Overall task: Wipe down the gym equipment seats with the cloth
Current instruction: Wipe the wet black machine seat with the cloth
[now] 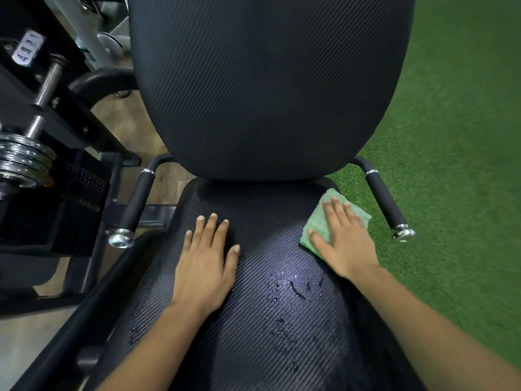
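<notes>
A black textured seat pad [253, 320] fills the lower middle, with a black backrest [267, 86] rising behind it. My right hand [342, 238] presses a folded green cloth [321, 218] flat onto the seat's far right edge, fingers straight. My left hand [207, 258] rests flat on the seat's left half, fingers spread, holding nothing. Wet droplets [296, 289] glisten on the seat between and below my hands.
Black side handles with chrome ends flank the seat, the left handle [135, 204] and the right handle [384, 201]. Stacked metal weight plates [22, 162] on a bar and a black machine frame stand at the left. Green turf [456, 136] covers the floor on the right.
</notes>
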A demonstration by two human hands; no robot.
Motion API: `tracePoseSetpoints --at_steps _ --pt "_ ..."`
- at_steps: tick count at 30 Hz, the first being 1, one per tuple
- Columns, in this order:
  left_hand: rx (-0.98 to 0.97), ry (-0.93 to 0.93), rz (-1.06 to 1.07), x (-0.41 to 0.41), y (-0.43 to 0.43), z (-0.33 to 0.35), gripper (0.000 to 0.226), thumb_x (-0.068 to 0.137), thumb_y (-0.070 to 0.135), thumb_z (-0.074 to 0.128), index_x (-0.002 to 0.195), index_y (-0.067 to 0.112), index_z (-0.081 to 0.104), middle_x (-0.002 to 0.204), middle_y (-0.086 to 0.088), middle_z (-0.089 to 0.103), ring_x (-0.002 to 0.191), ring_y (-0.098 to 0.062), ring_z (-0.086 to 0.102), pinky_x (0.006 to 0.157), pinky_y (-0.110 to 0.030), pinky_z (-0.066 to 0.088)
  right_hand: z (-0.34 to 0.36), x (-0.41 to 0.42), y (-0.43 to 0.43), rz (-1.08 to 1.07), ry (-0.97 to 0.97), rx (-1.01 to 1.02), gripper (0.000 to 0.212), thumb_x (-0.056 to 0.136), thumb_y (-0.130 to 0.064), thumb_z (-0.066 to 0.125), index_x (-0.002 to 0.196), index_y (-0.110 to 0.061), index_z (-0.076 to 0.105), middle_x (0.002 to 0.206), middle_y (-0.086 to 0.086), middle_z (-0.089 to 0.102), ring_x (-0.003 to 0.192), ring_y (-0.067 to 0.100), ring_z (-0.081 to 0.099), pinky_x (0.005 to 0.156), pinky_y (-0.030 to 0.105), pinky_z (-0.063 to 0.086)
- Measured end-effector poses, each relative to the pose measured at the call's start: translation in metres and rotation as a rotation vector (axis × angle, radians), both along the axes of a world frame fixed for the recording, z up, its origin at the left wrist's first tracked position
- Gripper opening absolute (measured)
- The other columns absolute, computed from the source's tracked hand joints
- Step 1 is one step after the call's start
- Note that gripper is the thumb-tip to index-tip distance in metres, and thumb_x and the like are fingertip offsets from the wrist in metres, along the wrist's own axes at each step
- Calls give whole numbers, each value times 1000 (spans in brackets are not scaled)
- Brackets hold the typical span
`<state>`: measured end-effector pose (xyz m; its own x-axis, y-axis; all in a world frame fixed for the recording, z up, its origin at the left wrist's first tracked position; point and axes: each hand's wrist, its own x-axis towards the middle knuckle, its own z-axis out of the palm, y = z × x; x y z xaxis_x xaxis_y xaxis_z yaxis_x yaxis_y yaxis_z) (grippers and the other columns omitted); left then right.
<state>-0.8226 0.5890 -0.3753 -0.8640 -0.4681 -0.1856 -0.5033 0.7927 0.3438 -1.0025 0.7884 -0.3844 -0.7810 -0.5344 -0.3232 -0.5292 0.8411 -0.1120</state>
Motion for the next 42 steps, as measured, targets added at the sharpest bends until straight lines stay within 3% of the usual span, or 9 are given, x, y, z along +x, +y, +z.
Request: tracePoseSetpoints --at_steps 5,9,15,20,24,27,32,38,42 --pt "-43 -104 -29 8 9 -8 76 87 56 -3 153 21 11 160 -2 1 147 -20 -9 117 -37 -5 6 36 -26 110 -5 -59 92 78 -62 5 153 -10 17 160 11 12 148 31 5 118 42 0" --pt "-58 -105 -32 8 9 -9 74 87 56 -2 153 22 9 160 0 0 147 -18 -10 118 -37 -5 11 50 -24 244 -58 -99 87 81 -63 5 154 -16 7 161 5 1 148 22 -7 115 33 -13" --pt "-63 -111 -33 7 11 -8 74 88 55 -3 153 22 8 160 -1 0 147 -19 -10 118 -39 -4 9 17 17 -18 -3 6 94 77 -66 -1 154 -14 4 161 8 0 148 26 -2 120 38 0" --pt "-68 -99 -27 7 11 -10 73 89 54 -1 153 22 10 160 -1 2 147 -20 -7 119 -40 -1 14 63 -6 182 5 -116 81 87 -57 19 151 -7 25 157 14 19 146 31 13 118 41 1" --pt "-65 -99 -24 7 11 -9 72 89 54 1 153 22 11 160 -1 3 147 -19 -7 119 -39 -2 12 46 -2 118 -28 -99 90 81 -65 7 154 -12 8 161 6 2 148 22 -4 117 33 -10" --pt "-62 -93 -20 7 11 -9 71 89 54 2 153 22 12 160 -1 4 147 -19 -7 119 -39 -1 1 16 -16 -31 -4 -19 97 75 -67 -1 154 -10 2 161 8 -2 148 23 -7 120 38 -5" --pt "-65 -98 -18 7 11 -9 71 89 54 0 153 24 7 160 1 0 146 -17 -10 118 -37 -5 -13 -18 -41 -135 -11 52 80 95 -57 24 153 -6 3 161 13 1 148 28 -3 120 42 0" --pt "-58 -73 -15 6 11 -10 68 92 53 6 152 23 13 160 0 5 147 -18 -6 119 -40 0 -3 15 -31 21 -3 9 98 74 -65 -6 153 -9 5 161 9 1 148 25 -4 119 39 -3" --pt "-60 -73 -12 8 11 -11 67 92 53 6 152 24 12 160 2 3 147 -16 -8 119 -38 -2 -9 -15 -44 -91 -17 58 88 88 -64 17 153 -6 4 161 11 2 148 26 -3 119 40 -1"
